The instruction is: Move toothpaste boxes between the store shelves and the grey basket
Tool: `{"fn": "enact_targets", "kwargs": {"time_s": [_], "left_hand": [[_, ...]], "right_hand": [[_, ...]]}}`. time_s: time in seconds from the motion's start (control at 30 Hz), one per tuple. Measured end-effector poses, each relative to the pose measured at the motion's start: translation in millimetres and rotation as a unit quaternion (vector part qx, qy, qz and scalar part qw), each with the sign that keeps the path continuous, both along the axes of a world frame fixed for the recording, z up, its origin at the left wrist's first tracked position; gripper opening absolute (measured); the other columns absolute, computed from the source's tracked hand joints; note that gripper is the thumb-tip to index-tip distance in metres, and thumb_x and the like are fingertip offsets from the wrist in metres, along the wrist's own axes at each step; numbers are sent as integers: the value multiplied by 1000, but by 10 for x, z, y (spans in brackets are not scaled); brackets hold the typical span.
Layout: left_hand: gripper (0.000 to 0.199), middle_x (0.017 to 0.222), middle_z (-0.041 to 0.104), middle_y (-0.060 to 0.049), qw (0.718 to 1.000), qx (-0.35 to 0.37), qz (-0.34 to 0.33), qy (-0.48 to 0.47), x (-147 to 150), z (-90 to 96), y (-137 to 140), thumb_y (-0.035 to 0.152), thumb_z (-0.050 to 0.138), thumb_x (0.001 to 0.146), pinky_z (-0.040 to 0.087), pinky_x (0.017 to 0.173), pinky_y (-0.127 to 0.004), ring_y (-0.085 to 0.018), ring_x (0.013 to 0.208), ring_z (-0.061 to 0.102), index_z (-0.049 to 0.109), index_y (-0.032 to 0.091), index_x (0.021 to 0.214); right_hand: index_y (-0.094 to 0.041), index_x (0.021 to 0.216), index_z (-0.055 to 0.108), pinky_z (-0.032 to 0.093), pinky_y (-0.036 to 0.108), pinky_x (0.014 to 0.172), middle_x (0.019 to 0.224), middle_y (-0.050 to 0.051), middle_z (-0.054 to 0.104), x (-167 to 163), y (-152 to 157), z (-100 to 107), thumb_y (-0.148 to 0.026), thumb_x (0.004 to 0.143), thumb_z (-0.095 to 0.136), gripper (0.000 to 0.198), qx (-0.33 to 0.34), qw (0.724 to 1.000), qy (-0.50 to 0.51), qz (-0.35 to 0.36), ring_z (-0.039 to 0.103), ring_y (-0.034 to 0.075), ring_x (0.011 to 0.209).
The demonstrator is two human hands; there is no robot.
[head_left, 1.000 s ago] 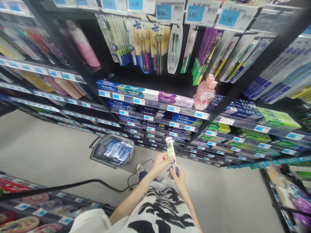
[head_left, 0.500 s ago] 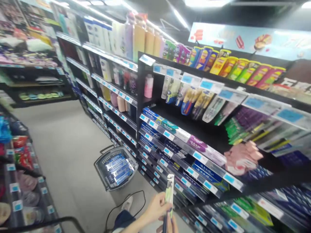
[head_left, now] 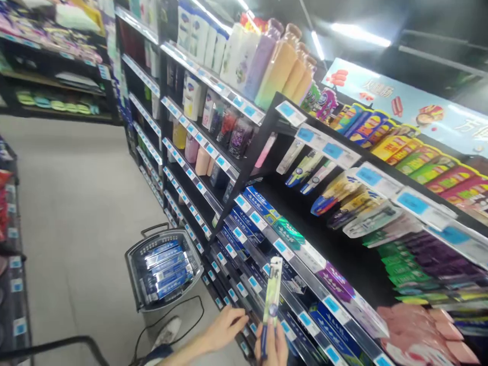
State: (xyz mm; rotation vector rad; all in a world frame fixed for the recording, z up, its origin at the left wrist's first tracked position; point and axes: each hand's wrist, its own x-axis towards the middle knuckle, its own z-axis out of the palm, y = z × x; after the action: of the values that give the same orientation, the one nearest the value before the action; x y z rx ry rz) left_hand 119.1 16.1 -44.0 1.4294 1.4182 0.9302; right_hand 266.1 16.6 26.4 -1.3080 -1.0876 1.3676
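Note:
My right hand [head_left: 277, 344] grips a packaged toothbrush [head_left: 273, 295] by its lower end. The slim pack stands nearly upright, with a pale green and white front and a dark blue bottom. Just left of it, my left hand [head_left: 225, 328] has its fingers stretched out, holding nothing and apart from the pack. Behind both hands are shelves of toothpaste boxes [head_left: 290, 231]. More packaged toothbrushes [head_left: 305, 168] hang on hooks above those boxes.
A grey shopping basket [head_left: 133, 274] with several blue boxes [head_left: 168, 267] stands on the floor at left. A black cord [head_left: 202, 310] loops near my shoe [head_left: 168, 330]. Bottles [head_left: 274, 66] line the upper shelf. A pink cloth-like bundle [head_left: 415, 330] lies at lower right.
My left hand has let go of the toothbrush pack and moved left. The pack stays in my right hand. The view has turned and tilted, and the basket appears further left.

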Motion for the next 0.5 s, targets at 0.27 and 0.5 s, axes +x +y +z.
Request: {"fn": "enact_targets", "kwargs": {"time_s": [0.27, 0.5], "left_hand": [[47, 65, 57, 0, 997, -65, 20, 21, -788, -476, -99, 52, 30, 97, 37, 67, -26, -16, 68, 55, 49, 20, 67], [58, 67, 69, -1, 995, -59, 75, -13, -1248, -941, -182, 73, 35, 86, 52, 69, -25, -20, 70, 67, 63, 26, 68]], "right_hand": [[-20, 92, 56, 34, 18, 44, 77, -1, 64, -574, 1241, 1245, -49, 93, 63, 30, 212, 976, -34, 40, 46, 5, 45], [-23, 99, 53, 38, 19, 45, 79, -2, 67, -1185, 1792, 1813, -43, 98, 58, 21, 318, 945, -54, 50, 53, 7, 46]]}}
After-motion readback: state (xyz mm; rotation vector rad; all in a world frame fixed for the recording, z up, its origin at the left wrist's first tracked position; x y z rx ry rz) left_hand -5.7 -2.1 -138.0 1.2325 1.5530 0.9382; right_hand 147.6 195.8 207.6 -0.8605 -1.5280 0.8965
